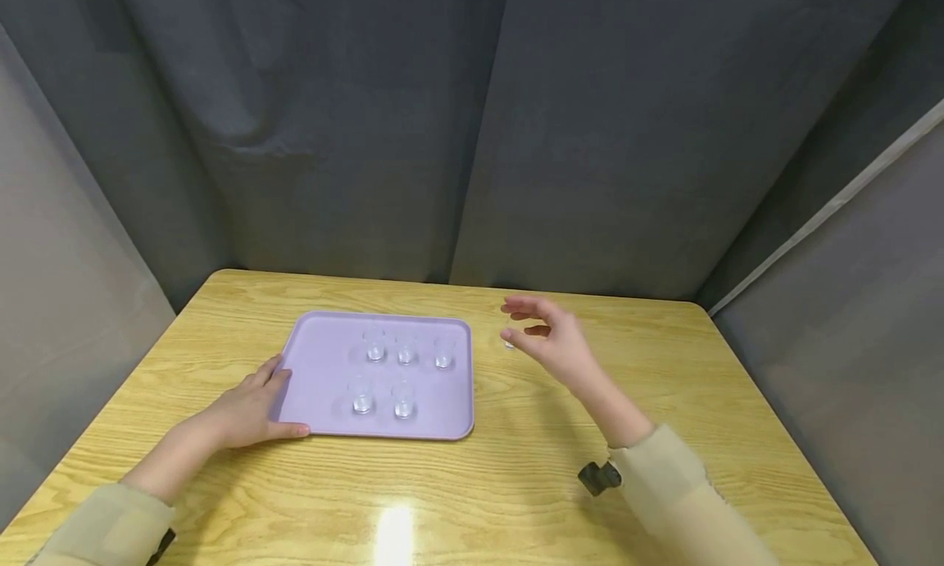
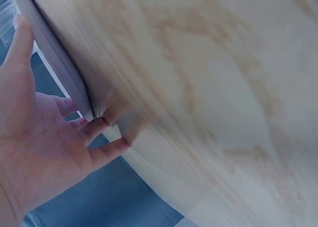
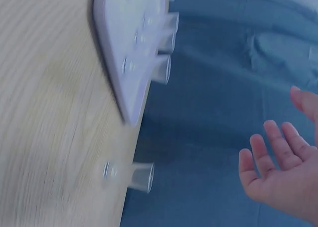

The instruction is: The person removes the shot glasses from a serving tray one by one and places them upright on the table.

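Note:
A lilac tray [image 1: 324,361] lies on the wooden table and carries several small clear glasses [image 1: 404,402] in two rows. My left hand [image 1: 251,406] rests against the tray's near left corner, fingers fairly straight and thumb along the front edge; in the left wrist view its fingertips [image 2: 99,125] touch the tray's rim [image 2: 59,63]. One more clear glass [image 1: 509,342] stands alone on the table just right of the tray. My right hand [image 1: 549,337] hovers beside it, fingers loose and spread, holding nothing. In the right wrist view the lone glass [image 3: 136,176] is apart from the hand [image 3: 278,172].
The table [image 1: 516,484] is closed in by grey curtain walls [image 1: 472,140] at the back and both sides. Bare wood lies in front of the tray and to its right. A black wrist mount [image 1: 599,477] sits on my right sleeve.

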Available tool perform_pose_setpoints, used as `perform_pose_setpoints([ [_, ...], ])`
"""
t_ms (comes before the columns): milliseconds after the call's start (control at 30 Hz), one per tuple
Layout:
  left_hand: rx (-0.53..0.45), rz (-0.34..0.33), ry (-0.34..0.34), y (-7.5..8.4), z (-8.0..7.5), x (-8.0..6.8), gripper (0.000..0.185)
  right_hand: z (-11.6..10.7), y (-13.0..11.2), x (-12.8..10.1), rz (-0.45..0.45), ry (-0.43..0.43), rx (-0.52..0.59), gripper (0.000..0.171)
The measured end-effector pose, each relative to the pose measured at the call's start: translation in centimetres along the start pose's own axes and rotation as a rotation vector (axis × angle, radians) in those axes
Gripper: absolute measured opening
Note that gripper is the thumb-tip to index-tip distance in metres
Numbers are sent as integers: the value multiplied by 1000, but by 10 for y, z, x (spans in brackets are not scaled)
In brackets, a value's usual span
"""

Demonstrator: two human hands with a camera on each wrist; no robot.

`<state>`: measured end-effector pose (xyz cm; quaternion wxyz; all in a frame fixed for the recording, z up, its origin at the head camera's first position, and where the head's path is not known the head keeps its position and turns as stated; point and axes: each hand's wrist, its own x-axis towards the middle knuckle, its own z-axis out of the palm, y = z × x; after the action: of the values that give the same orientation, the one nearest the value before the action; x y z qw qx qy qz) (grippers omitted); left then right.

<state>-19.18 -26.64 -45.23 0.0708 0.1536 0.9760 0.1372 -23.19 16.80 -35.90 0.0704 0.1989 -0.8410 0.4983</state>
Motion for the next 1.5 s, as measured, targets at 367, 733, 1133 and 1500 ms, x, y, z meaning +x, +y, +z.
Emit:
perform_pose_setpoints([
  [367, -1, -9, -7, 4, -3, -1, 112, 36, -17, -20, -30, 14, 74, 46],
  [733, -10, -15, -5, 4, -4, -3, 111, 75, -19, -27, 84, -32, 215, 44],
  [1133, -21, -26, -20, 4, -4, -1, 112, 115, -6, -27, 159, -215, 187, 49],
  [1500, -23, -31, -15, 5, -4, -1, 112, 139, 8, -14, 227, -293, 144, 53],
])
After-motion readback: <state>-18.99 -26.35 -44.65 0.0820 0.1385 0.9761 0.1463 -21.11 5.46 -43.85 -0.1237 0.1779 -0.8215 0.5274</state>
